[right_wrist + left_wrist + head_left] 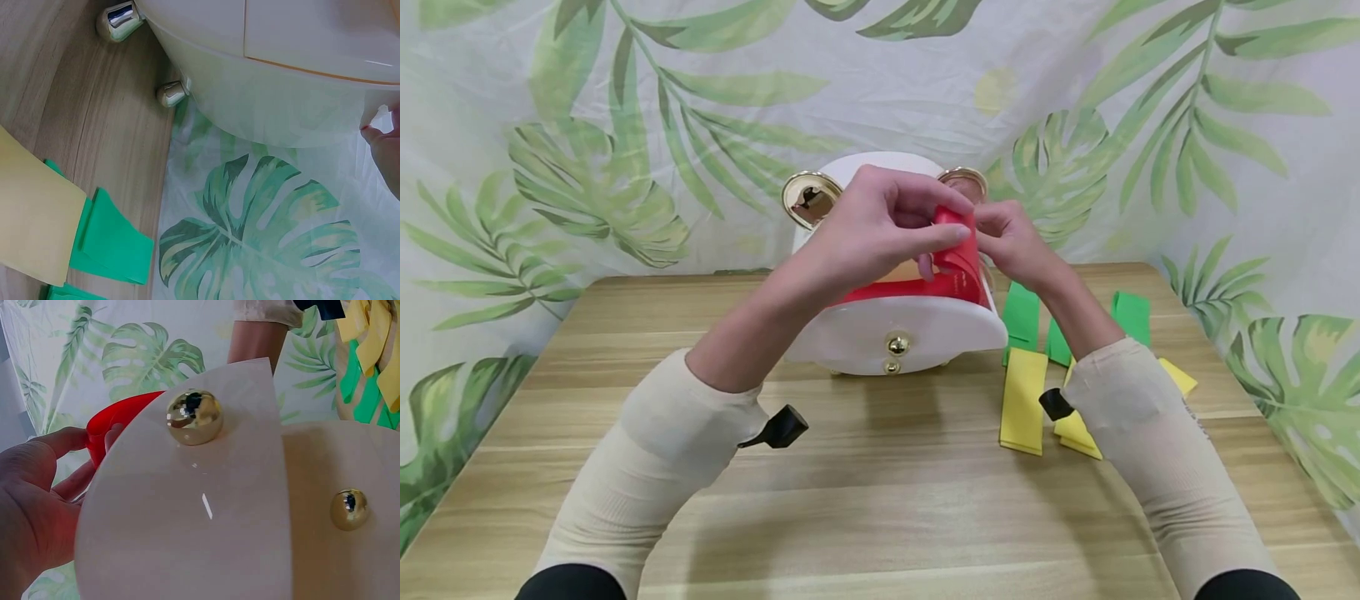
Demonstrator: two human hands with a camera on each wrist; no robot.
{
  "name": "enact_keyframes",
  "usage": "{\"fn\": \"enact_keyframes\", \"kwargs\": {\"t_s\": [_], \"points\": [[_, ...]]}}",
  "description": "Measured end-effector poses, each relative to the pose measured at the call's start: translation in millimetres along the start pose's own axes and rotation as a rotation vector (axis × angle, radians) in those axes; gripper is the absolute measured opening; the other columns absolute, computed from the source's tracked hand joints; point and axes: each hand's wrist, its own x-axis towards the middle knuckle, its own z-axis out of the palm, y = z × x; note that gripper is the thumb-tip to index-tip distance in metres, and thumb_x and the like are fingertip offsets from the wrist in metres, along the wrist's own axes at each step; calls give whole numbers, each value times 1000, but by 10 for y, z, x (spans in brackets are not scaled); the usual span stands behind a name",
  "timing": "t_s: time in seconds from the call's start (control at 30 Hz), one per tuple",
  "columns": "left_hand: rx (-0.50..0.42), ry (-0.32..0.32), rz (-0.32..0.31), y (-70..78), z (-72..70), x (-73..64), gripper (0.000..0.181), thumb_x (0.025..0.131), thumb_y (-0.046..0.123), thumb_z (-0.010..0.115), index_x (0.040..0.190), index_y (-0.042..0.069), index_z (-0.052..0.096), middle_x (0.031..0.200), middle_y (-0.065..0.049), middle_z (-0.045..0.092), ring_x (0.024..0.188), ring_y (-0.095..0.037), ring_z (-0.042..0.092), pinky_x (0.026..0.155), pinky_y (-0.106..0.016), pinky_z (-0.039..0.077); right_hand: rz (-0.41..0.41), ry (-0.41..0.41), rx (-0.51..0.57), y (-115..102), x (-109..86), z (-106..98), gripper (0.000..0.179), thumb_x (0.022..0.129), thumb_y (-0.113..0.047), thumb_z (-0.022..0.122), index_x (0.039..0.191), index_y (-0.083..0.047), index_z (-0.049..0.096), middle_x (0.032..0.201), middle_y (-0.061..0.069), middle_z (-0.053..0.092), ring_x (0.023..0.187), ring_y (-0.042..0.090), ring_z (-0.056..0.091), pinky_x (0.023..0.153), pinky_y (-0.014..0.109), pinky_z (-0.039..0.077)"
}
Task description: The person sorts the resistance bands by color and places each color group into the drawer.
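Observation:
A white rounded box (pixel 850 337) with gold knobs stands at the back of the table, its front flap lowered. My left hand (pixel 880 221) reaches over the opening and pinches a wide, flat red band (pixel 953 250), looped like a resistance band, between thumb and fingers. More red material (pixel 887 289) lies inside, just behind the flap. In the left wrist view, the flap partly hides the left hand (pixel 44 500) and the red band (pixel 115 422). Bent fingers bring my right hand (pixel 1015 242) to the band's right edge, by the box's side. Its fingertips are partly hidden.
On the table right of the box lie several folded yellow bands (pixel 1022 400) and green bands (pixel 1021 315), under and beside the right forearm. Two round gold pieces (pixel 811 200) stick out at the box's top. A leaf-patterned cloth (pixel 880 92) hangs behind the table.

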Motion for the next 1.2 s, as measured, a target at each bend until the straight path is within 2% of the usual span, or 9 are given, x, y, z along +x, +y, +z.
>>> {"fn": "enact_keyframes", "kwargs": {"t_s": [0.33, 0.47, 0.57, 0.63, 0.7, 0.87, 1.0, 1.1, 1.2], "points": [[13, 8, 57, 124, 20, 16, 15, 92, 3, 75, 107, 0, 77, 85, -14, 73, 71, -26, 66, 61, -30, 55, 1, -7, 27, 3, 2, 0, 17, 92, -40, 78, 89, -24, 79, 76, -2, 70, 72, 14, 59, 64, 23, 53], [17, 3, 68, 118, 17, 12, 16, 93, 2, 74, 108, -2, 77, 85, -15, 73, 66, -26, 64, 62, -30, 55, 4, -6, 33, 3, -2, -5, 10, 95, -32, 77, 89, -23, 79, 79, -3, 71, 74, 13, 62, 67, 24, 55], [23, 3, 48, 81, 1, -1, 17, 93, 1, 74, 110, -3, 76, 84, -16, 73, 61, -25, 62, 64, -31, 56, -1, -5, 26, -4, -1, -2, 12, 94, -37, 77, 92, -25, 80, 84, -5, 73, 79, 14, 63, 70, 23, 56], [51, 4, 29, 57, -19, -18, 18, 93, 2, 74, 110, -2, 76, 84, -15, 72, 59, -24, 61, 66, -31, 56, -9, -10, 14, -6, 4, 7, 22, 92, -46, 77, 96, -25, 81, 88, -6, 75, 84, 14, 63, 75, 24, 56], [102, 8, 4, 32, -51, -45, 18, 94, 5, 75, 111, 1, 77, 85, -13, 73, 62, -23, 63, 67, -31, 55, -2, -10, 7, -12, 10, 20, 39, 88, -51, 77, 102, -15, 83, 94, -6, 76, 90, 16, 63, 78, 25, 56], [226, 24, -24, -19, -195, -161, 19, 94, 9, 75, 112, 4, 77, 86, -12, 71, 65, -25, 62, 66, -28, 52, 46, -25, -44, -37, 25, 53, 43, 98, -32, 72, 127, 1, 72, 118, -3, 75, 116, 23, 59, 94, 33, 53], [272, 50, -36, -51, -318, -287, 18, 94, 8, 75, 111, 2, 77, 82, -14, 67, 60, -25, 60, 63, -29, 53, 79, -25, -85, -67, 24, 64, 32, 100, -7, 63, 130, 3, 69, 133, 8, 69, 133, 24, 50, 105, 38, 47], [300, 70, -66, -69, -392, -384, 18, 94, 10, 75, 111, 2, 77, 81, -14, 66, 60, -25, 60, 62, -28, 54, 90, -19, -84, -78, 18, 68, 33, 99, -1, 60, 130, 6, 67, 136, 11, 68, 136, 23, 49, 106, 37, 47], [348, 82, -108, -95, -455, -477, 20, 95, 13, 75, 112, 4, 77, 85, -12, 68, 67, -22, 65, 67, -26, 55, 93, -17, -80, -74, 17, 70, 33, 99, -2, 61, 130, 6, 67, 129, 1, 72, 131, 18, 51, 101, 32, 48]]}}
